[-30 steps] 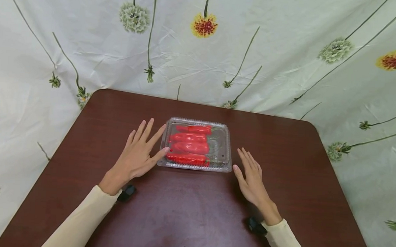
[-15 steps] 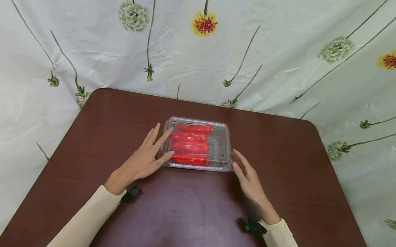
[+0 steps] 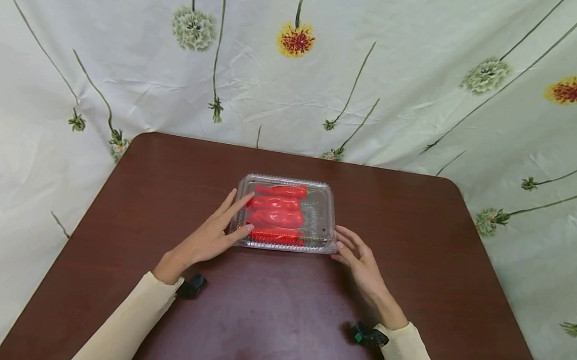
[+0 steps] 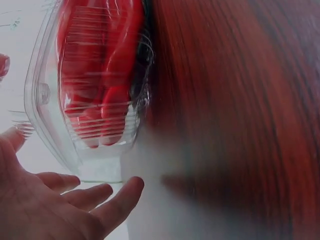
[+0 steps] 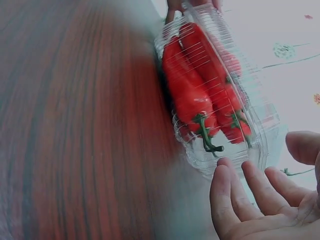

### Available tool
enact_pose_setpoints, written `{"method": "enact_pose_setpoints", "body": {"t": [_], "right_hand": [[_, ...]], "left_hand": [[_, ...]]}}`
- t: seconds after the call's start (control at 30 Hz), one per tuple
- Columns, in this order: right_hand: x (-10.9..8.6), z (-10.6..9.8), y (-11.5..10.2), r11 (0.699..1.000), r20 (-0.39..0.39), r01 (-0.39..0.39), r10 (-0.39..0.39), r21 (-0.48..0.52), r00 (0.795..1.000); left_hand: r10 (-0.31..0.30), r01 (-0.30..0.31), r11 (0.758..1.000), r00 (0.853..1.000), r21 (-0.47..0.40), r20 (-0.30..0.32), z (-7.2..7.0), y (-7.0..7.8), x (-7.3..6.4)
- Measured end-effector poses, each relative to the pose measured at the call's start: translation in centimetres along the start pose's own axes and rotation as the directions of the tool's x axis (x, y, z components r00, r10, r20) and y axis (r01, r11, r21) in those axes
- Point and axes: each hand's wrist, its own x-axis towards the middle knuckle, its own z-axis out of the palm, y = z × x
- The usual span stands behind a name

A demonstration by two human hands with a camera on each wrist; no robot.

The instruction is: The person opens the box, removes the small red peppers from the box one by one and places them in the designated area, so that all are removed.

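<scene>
A clear plastic clamshell container [image 3: 318,220] lies closed on the table, with several red peppers [image 3: 276,218] side by side inside. My left hand [image 3: 205,239] is at its left side, fingers spread, thumb and index finger overlapping the lid. In the left wrist view those fingers curve loosely below the container's end [image 4: 42,95]. At the right front corner is my right hand [image 3: 366,266], thumb by the rim and fingers along the side. The right wrist view shows its fingertips [image 5: 221,177] close to the container's end, near the peppers' green stems [image 5: 206,135].
The dark brown wooden table [image 3: 273,313] has rounded far corners. Behind it hangs a white cloth [image 3: 255,66] printed with dandelions and yellow-red flowers. Black wrist devices [image 3: 192,287] sit below both wrists.
My left hand has moved right, its fingers now over the container's left edge. The right hand has come in to the right front corner. The container stays in place.
</scene>
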Motion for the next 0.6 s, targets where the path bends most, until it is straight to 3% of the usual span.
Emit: {"method": "enact_pose_setpoints", "body": {"t": [0.23, 0.6], "right_hand": [[-0.07, 0.07, -0.09, 0.984, 0.016, -0.095, 0.093, 0.15, 0.996], [-0.04, 0.09, 0.43, 0.955, 0.053, -0.167, 0.159, 0.246, 0.986]], "left_hand": [[0.005, -0.004, 0.994, 1.0, -0.108, 0.008, 0.19, -0.22, 0.19], [0.014, -0.011, 0.985, 1.0, -0.175, 0.012, 0.15, -0.34, 0.41]]}}
